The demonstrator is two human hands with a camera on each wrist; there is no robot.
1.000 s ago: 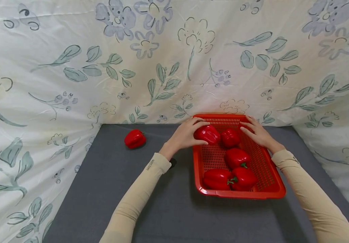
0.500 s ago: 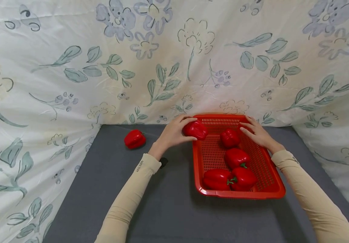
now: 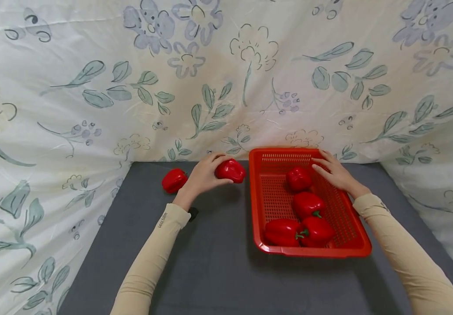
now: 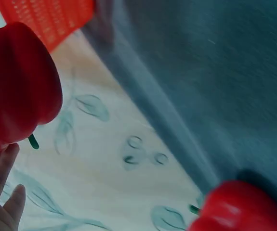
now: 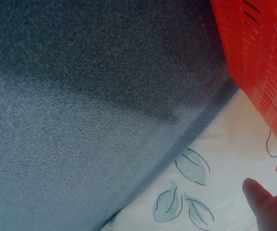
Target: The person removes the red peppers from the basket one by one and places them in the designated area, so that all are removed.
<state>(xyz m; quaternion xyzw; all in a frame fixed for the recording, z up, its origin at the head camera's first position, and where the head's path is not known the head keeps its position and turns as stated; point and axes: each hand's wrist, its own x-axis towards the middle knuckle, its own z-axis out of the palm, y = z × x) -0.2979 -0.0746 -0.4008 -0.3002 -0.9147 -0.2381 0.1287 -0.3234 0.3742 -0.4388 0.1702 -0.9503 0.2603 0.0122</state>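
One red pepper (image 3: 231,170) in the curled grip of the left hand (image 3: 202,176), above the desk (image 3: 210,249) just left of the basket (image 3: 313,252), on a long axis roughly left to right, with a loose pepper (image 3: 174,180) near on the left; on the far right rim, the right hand (image 3: 334,176), with fingers extended, too far off. Against half a second ago: now clear of the left rim and farther left, with no visible change in the basket's four peppers (image 3: 307,204).

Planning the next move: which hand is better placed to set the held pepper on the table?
Likely the left: the left hand holds the pepper outside the basket, nearer the loose pepper, while the right hand is at the basket's opposite side.
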